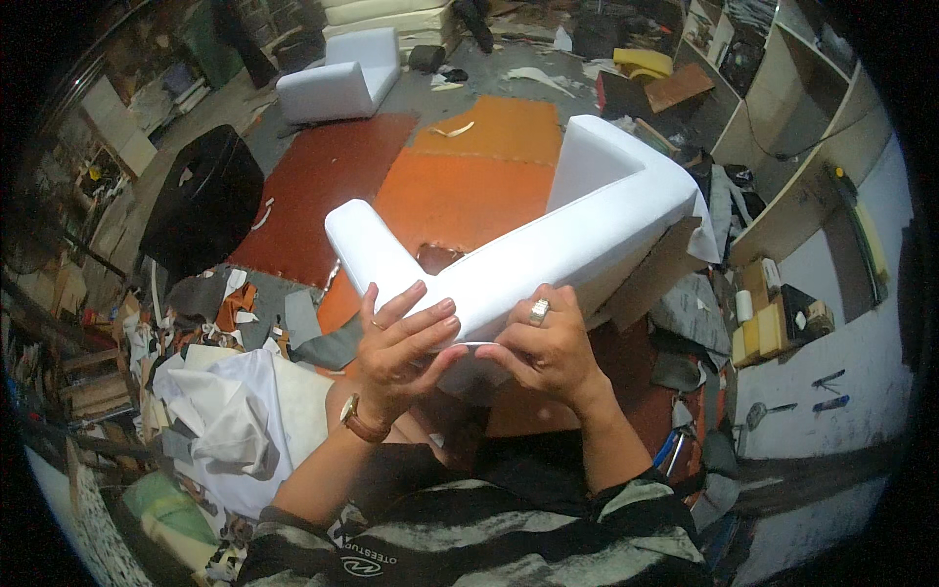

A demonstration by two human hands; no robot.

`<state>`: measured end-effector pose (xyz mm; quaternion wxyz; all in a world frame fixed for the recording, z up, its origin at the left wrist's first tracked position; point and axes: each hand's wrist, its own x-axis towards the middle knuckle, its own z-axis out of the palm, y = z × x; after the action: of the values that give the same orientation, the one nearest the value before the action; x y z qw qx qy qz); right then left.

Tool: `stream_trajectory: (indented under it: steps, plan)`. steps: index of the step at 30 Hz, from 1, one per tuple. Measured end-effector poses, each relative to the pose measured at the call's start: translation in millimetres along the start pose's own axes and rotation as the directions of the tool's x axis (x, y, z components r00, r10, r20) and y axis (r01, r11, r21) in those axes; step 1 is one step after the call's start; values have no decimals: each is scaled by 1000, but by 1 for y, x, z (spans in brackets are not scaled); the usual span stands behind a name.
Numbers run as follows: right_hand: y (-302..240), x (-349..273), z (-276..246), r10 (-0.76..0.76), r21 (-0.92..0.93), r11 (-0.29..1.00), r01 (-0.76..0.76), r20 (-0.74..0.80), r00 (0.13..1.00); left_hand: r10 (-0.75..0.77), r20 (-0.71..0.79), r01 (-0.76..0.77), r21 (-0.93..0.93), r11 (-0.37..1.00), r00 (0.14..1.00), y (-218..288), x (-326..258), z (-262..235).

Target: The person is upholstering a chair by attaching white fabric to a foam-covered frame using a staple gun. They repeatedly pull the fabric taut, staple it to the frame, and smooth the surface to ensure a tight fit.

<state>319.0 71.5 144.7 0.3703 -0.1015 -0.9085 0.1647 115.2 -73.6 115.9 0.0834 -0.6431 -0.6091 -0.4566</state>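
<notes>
A white upholstered seat frame (577, 230) stands in front of me, its two arms pointing away and its smooth cover bright under the light. My left hand (406, 342) lies on the near corner with its fingers stretched over the top and its thumb at the lower edge. Beside it, my right hand (548, 342) has curled fingers and pinches the cover's edge. A thin white rim of the cover shows between the two thumbs. At the frame's right end a loose white flap (702, 235) hangs down. A brown panel (655, 279) shows below the frame's outer side.
Orange sheets (479, 196) and a dark red sheet (328, 191) cover the floor ahead. A second white seat frame (337, 93) stands far off, and a black padded piece (201, 196) at left. Crumpled white cloth (230, 416) and scraps lie nearby. Shelving (782, 176) and hand tools (773, 413) are at right.
</notes>
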Motion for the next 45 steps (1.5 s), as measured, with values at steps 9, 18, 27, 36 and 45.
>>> stream_trajectory:
  steps: [9, 18, 27, 36, 45]
  plan:
    - [1, 3, -8, -98, -111, 988, 112, 119, 988, 20, 18, -22, 96, 995, 1000, 4, 4, -1]
    - [13, 9, -18, -87, -7, 996, 90, 166, 982, -137, 326, 59, 240, 969, 935, 32, 38, -20]
    - [17, 16, -20, -101, -46, 993, 108, 139, 985, -165, 211, 101, 283, 954, 963, 27, 30, -4]
    - [115, -149, -28, 679, 41, 695, -718, -367, 636, -255, 7, 244, 272, 931, 967, 38, 21, 11]
    - [36, -458, 79, 860, -389, -342, -855, 236, -452, -351, -2, 341, 247, 907, 936, 46, 29, 11]
